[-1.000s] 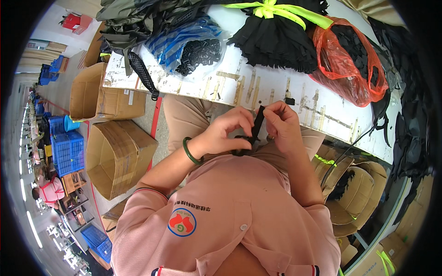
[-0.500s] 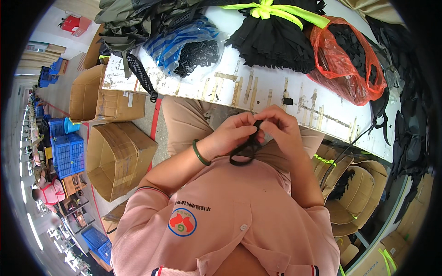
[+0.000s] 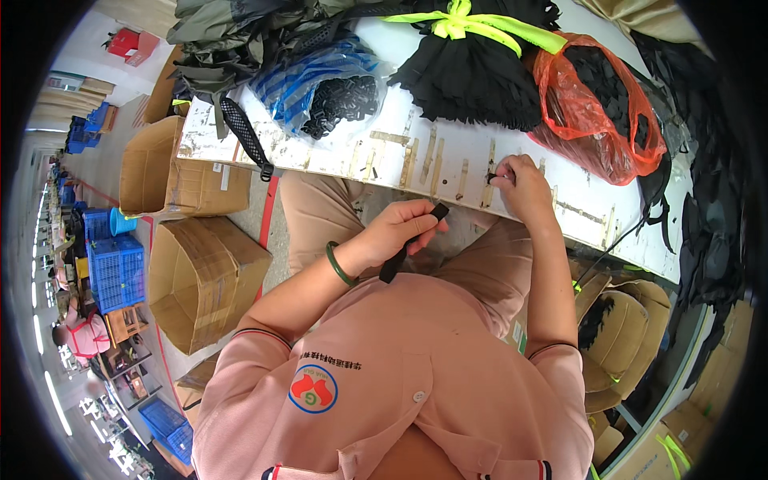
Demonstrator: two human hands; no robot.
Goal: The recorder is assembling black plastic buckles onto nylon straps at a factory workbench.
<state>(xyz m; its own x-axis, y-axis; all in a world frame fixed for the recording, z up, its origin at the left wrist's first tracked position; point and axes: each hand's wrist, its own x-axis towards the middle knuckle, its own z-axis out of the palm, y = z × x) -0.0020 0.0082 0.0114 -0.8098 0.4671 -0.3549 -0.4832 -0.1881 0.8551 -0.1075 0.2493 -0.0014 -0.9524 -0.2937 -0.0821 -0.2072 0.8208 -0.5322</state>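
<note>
My left hand (image 3: 398,233) is closed around a short black webbing strap (image 3: 412,242) held over my lap, its upper end sticking out past my fingers. A green bangle sits on that wrist. My right hand (image 3: 522,187) has reached to the front edge of the white worktable (image 3: 448,152), and its fingertips pinch a small black piece (image 3: 490,178) lying there. On the table lie a clear bag of black plastic buckles (image 3: 334,94), a bundle of black straps tied with a neon yellow band (image 3: 472,68), and an orange bag of black parts (image 3: 596,104).
Open cardboard boxes (image 3: 204,272) stand on the floor to my left, with blue crates (image 3: 116,268) beyond them. A black mesh strap (image 3: 244,136) hangs off the table's left edge. Dark fabric is heaped at the table's far left and along the right side. A tan seat (image 3: 616,336) is at my right.
Both hands were together on the strap over my lap. My right hand has let go and moved up to the table edge; my left hand keeps the strap.
</note>
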